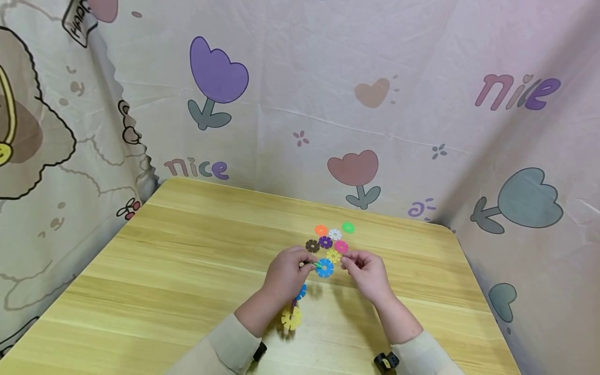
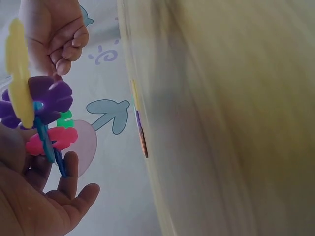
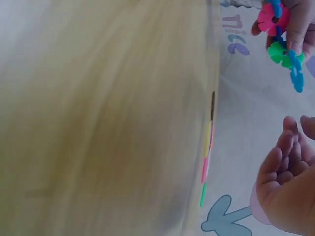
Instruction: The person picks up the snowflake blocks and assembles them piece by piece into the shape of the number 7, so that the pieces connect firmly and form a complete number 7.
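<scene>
A chain of notched plastic snowflake discs is held above the table by my left hand (image 1: pixel 287 273). A blue disc (image 1: pixel 325 267) forms the chain's far end, slotted to a green disc (image 3: pixel 279 55). Further along come a pink disc (image 2: pixel 59 139), a purple disc (image 2: pixel 51 101) and a yellow disc (image 2: pixel 18 73), which hangs below the left wrist in the head view. My right hand (image 1: pixel 367 273) hovers to the right of the blue end, apart from it. Its fingers are loosely bent, the thumb stands off, and nothing shows between them.
Several loose discs lie flat on the wooden table (image 1: pixel 187 250) beyond the hands, among them a brown disc (image 1: pixel 312 246), an orange disc (image 1: pixel 321 230), a white disc (image 1: pixel 335 234) and a light green disc (image 1: pixel 348 227). A printed cloth (image 1: pixel 290 62) hangs behind the table.
</scene>
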### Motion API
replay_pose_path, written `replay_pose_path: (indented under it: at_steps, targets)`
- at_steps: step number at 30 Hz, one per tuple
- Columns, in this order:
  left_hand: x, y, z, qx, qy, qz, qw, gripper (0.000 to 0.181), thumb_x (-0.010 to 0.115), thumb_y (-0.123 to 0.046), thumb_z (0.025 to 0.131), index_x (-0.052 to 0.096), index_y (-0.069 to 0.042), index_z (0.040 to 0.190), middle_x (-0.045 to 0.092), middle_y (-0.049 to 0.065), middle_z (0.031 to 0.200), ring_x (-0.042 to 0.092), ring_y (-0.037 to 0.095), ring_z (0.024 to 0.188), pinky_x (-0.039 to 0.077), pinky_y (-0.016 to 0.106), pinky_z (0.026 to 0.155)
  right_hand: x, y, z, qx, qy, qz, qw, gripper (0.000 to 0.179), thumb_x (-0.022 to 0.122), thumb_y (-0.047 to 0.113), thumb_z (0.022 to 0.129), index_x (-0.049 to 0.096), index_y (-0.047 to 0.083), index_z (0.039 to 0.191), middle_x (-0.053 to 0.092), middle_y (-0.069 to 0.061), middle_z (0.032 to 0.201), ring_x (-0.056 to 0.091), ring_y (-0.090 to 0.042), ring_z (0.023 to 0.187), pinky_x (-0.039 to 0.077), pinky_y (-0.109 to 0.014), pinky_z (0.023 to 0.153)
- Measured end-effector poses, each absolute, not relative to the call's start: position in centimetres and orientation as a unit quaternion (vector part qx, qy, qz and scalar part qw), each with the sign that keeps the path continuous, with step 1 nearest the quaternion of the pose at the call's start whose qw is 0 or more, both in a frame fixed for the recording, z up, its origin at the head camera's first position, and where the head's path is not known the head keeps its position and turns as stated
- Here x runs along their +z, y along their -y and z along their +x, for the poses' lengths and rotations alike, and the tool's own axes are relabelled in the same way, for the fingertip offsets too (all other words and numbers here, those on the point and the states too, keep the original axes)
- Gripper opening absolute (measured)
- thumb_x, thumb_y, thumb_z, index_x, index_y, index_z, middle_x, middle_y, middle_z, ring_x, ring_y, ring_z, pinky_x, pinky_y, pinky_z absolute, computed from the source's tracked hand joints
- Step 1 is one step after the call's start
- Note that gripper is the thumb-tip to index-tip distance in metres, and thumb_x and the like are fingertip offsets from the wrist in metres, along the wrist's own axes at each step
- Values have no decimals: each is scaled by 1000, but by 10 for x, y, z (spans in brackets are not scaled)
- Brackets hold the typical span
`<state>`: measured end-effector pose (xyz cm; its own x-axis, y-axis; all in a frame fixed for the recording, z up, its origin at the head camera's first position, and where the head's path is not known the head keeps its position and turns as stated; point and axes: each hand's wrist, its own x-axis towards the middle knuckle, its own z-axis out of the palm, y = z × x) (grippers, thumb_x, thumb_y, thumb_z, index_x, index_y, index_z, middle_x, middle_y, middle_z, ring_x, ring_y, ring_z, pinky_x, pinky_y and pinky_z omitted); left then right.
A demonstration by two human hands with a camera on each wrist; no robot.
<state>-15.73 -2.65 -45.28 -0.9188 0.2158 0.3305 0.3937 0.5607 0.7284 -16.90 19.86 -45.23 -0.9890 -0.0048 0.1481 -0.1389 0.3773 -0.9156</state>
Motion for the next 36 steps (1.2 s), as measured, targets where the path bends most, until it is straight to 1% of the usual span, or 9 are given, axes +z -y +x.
replay_pose_path:
  at_steps: [3, 8, 15, 22, 25, 28, 31, 33, 36]
  targets:
    - [-454, 27, -157, -432, 880, -172, 99, 7, 77, -10, 98, 81, -15, 101, 73, -6, 104, 64, 11, 84, 54, 28, 72, -456, -200, -172, 514, 851, 61, 89, 6, 76, -2, 95, 77, -5, 100, 70, -8, 81, 59, -13, 69, 50, -20, 60]
    - [-455, 27, -158, -429, 881, -172, 96, 8, 76, -11, 99, 81, -16, 102, 73, -6, 105, 67, 12, 88, 56, 29, 74, -458, -200, -180, 456, 877, 87, 125, 14, 79, -1, 92, 77, -5, 105, 69, -4, 82, 60, -16, 72, 53, -23, 64]
    - [-454, 29, -157, -425, 885, -169, 86, 7, 75, -13, 100, 80, -17, 103, 72, -6, 106, 67, 13, 90, 56, 30, 75, -462, -201, -192, 376, 911, 99, 142, 26, 84, 3, 88, 76, -6, 111, 69, -3, 87, 62, -18, 77, 55, -29, 70]
    - [-453, 29, -157, -424, 885, -169, 90, 7, 75, -14, 100, 81, -17, 103, 73, -6, 105, 67, 12, 89, 56, 29, 75, -465, -199, -206, 306, 939, 106, 113, 33, 85, 13, 90, 76, -2, 118, 70, -10, 100, 64, -26, 90, 57, -44, 82]
    - [-454, 30, -157, -426, 885, -168, 88, 7, 75, -13, 100, 80, -17, 102, 72, -6, 105, 67, 12, 88, 56, 29, 74, -467, -198, -211, 284, 949, 108, 90, 37, 85, 17, 91, 75, -1, 122, 70, -12, 106, 65, -29, 96, 58, -47, 87]
    - [-453, 29, -157, -429, 884, -165, 87, 6, 76, -12, 99, 80, -16, 101, 72, -5, 105, 67, 12, 88, 56, 29, 74, -468, -196, -215, 258, 959, 106, 53, 46, 87, 20, 90, 73, -1, 128, 68, -10, 108, 64, -26, 94, 57, -46, 87]
    - [-453, 29, -157, -433, 883, -162, 83, 6, 77, -12, 99, 80, -16, 100, 72, -6, 104, 68, 13, 89, 56, 29, 75, -471, -196, -219, 236, 965, 111, 23, 54, 88, 22, 89, 70, -2, 133, 64, -8, 105, 60, -22, 89, 55, -44, 86]
    - [-454, 29, -158, -432, 884, -159, 80, 5, 77, -13, 99, 80, -16, 100, 72, -6, 104, 68, 13, 90, 57, 29, 75, -473, -195, -221, 224, 968, 116, 10, 55, 88, 23, 89, 70, -2, 134, 62, -7, 102, 57, -21, 87, 55, -43, 86]
    - [-454, 29, -158, -429, 886, -155, 79, 5, 77, -13, 99, 80, -17, 101, 72, -7, 105, 68, 13, 91, 57, 29, 76, -476, -194, -225, 214, 969, 122, 5, 51, 87, 22, 90, 71, -3, 131, 62, -8, 102, 58, -22, 87, 55, -43, 87]
